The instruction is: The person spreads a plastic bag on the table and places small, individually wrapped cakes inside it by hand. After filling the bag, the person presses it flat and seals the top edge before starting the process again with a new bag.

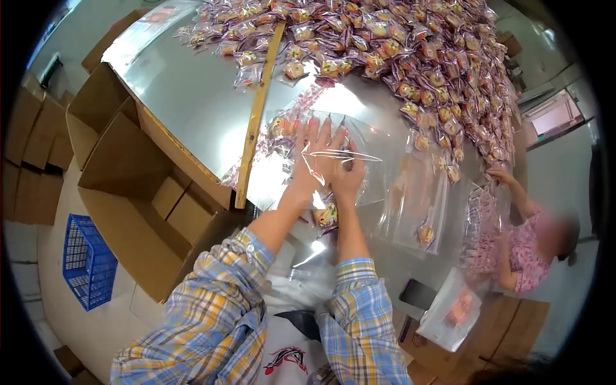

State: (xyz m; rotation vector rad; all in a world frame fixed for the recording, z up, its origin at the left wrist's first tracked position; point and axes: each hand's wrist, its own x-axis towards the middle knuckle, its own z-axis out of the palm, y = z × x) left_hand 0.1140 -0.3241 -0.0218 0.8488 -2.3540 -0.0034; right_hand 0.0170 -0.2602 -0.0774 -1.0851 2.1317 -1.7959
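A large clear plastic bag (375, 144) lies on the shiny metal table, its film reflecting light across my hands. My left hand (312, 157) rests flat on the bag area with fingers stretched forward. Close beside it, my right hand (348, 174) has curled fingers at the film, partly covered by glare. Small individually wrapped snacks (281, 127) show through the plastic at the left fingertips. Another wrapped snack (327, 215) lies near my wrists, between the forearms.
A heap of wrapped snacks (410, 58) covers the far table. A wooden strip (258, 122) runs at left, beside open cardboard boxes (131, 192) and a blue basket (90, 263). Clear bags (410, 205), a phone (418, 293) and another person (532, 250) are at right.
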